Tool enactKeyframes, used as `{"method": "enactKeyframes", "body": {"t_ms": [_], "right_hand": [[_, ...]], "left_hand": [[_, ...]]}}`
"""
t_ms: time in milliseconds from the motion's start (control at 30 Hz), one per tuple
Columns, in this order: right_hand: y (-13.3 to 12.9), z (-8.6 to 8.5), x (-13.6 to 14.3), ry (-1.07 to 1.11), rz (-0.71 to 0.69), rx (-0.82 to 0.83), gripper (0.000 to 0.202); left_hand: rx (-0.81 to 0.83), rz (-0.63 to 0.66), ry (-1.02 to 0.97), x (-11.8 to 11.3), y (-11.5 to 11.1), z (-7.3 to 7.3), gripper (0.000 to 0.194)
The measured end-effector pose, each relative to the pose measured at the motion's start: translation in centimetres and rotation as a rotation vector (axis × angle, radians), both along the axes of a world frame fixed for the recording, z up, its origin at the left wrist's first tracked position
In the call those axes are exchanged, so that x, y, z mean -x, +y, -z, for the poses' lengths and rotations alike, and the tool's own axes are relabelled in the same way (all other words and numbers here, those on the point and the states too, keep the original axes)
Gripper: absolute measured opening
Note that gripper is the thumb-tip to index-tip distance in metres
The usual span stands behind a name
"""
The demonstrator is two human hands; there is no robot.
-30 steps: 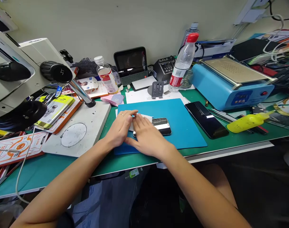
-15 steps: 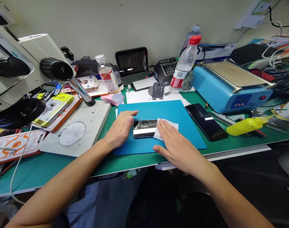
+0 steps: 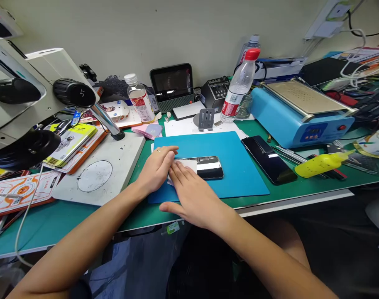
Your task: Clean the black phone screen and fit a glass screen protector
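Observation:
A dark, glossy smartphone (image 3: 210, 173) lies flat on a blue mat (image 3: 239, 166), a bright reflection across its face. My right hand (image 3: 192, 191) is laid flat over the phone's left part, fingers stretched out, pressing a white wipe (image 3: 191, 164) against the surface. Its thumb stands apart toward the table's front edge. At the phone's left end is my left hand (image 3: 156, 168), its fingers extended and nothing visible gripped in it. The two hands meet there, and they hide that end of the phone. Whether the left fingers touch the phone's edge I cannot tell.
Left stands a microscope stand (image 3: 127, 162) beside stacked boxes. A second black phone (image 3: 268, 160), a yellow squeeze bottle (image 3: 320, 165) and a blue heating plate (image 3: 289, 118) are at the right. Behind the mat are a phone holder (image 3: 206, 119) and a red-capped bottle (image 3: 239, 89).
My right hand has slid leftward along the phone with the wipe, from its right end to its left end, uncovering the right part. My left hand has stayed nearly in place.

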State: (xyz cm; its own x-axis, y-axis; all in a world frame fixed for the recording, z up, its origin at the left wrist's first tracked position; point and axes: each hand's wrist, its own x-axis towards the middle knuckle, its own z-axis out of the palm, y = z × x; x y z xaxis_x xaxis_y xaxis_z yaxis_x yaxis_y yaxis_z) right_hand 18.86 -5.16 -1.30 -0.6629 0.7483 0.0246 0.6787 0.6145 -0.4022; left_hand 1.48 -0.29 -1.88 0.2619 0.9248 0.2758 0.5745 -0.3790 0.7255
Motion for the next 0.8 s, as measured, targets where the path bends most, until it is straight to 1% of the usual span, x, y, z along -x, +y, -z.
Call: {"method": "enactKeyframes", "body": {"t_ms": [67, 200, 233, 300, 367, 400, 467, 533, 600, 633, 700, 733, 800], "right_hand": [[-0.6, 0.2, -1.8, -0.046, 0.006, -0.025, 0.102], [-0.9, 0.7, -6.7, -0.102, 0.127, -0.088, 0.093], [-0.7, 0.7, -7.6, -0.121, 0.153, -0.087, 0.091], [0.0, 0.7, -8.3, -0.158, 0.201, -0.071, 0.092], [0.9, 0.6, -7.5, -0.174, 0.225, -0.05, 0.096], [1.5, 0.5, -6.6, -0.169, 0.223, -0.041, 0.099], [2.3, 0.3, -4.1, -0.126, 0.191, -0.029, 0.101], [2.7, 0.1, -1.5, -0.081, 0.119, -0.003, 0.102], [2.4, -0.1, 0.6, -0.052, 0.076, 0.001, 0.103], [2.0, -0.1, 1.1, -0.046, 0.053, -0.005, 0.103], [1.0, 0.0, 1.1, -0.056, 0.005, -0.028, 0.1], [0.5, 0.1, 0.4, -0.068, -0.013, -0.045, 0.098], [-0.1, 0.3, -1.8, -0.102, -0.025, -0.082, 0.096]], "left_hand": [[0.002, -0.015, 0.01, 0.0, 0.1, -0.1, 0.042], [-0.004, -0.045, -0.026, 0.1, 0.1, -0.2, 0.057], [-0.005, -0.046, -0.028, 0.1, 0.1, -0.3, 0.055], [0.007, -0.043, -0.009, 0.1, 0.1, -0.5, 0.038], [0.018, -0.03, 0.016, 0.1, 0.1, -0.7, 0.017], [0.016, -0.021, 0.021, 0.1, 0.1, -0.8, 0.012], [0.005, -0.002, 0.017, 0.1, 0.1, -0.8, 0.009], [-0.009, 0.01, 0.013, 0.1, 0.2, -0.7, 0.005], [-0.018, 0.02, 0.02, 0.1, 0.3, -0.6, 0.003], [-0.02, 0.024, 0.03, 0.1, 0.3, -0.5, 0.003], [-0.026, 0.029, 0.056, 0.1, 0.4, -0.4, 0.001], [-0.03, 0.029, 0.073, 0.1, 0.4, -0.3, 0.001], [-0.04, 0.026, 0.117, 0.2, 0.4, -0.3, 0.002]]}}
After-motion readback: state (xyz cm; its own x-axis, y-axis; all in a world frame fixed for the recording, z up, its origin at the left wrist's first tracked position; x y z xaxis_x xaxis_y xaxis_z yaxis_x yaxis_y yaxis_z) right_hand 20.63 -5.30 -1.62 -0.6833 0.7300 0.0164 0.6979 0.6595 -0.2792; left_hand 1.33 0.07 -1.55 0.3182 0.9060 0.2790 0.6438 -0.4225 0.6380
